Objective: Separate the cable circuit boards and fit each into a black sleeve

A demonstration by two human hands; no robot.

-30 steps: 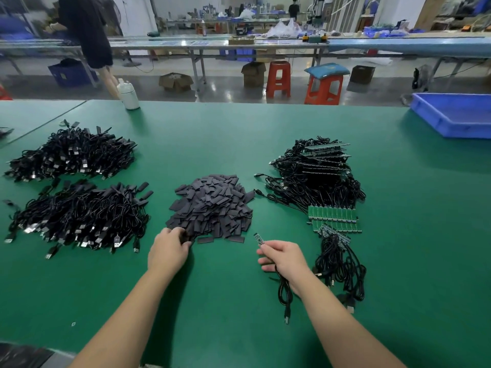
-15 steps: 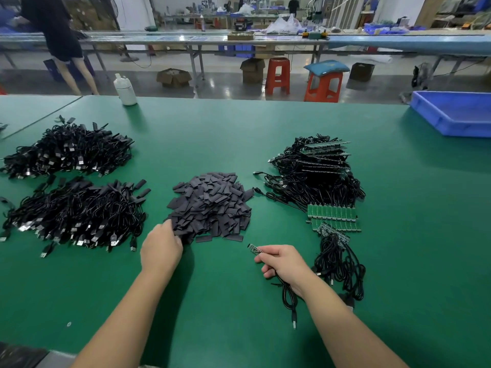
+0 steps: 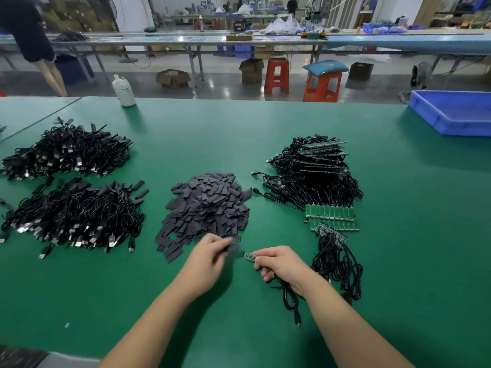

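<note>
Circuit board [image 3: 250, 256] is small and green with dark components, its free end sticking out left from the right hand [image 3: 281, 262], thumb and fingers pinched on its cable end, low over the green table [image 3: 398, 261] just in front of the sleeve pile [image 3: 207, 208]. Its black cable [image 3: 288, 296] trails back under the wrist and lies on the mat. Left hand [image 3: 206, 257] pinches one flat black sleeve [image 3: 233, 248], held just beside the board tip (blurred, so I can't tell whether the mouth is open or pressed flat). Risks as I judge them: a flat sleeve mouth catches the board corner and buckles; components snag on the way in; the trailing cable drags and twists the board off line; the pinch may have picked up two sleeves. Outward: right, a strip of joined green boards [image 3: 330, 216] still unseparated, touching a heap of cables [image 3: 313, 176]; a small loose cable bunch [image 3: 337, 264] beside the right wrist. Left, two heaps of sleeved cables [image 3: 74, 211], looks like finished output. Blue bin [image 3: 451, 115] at far right, white bottle [image 3: 123, 91] at the far edge.
</note>
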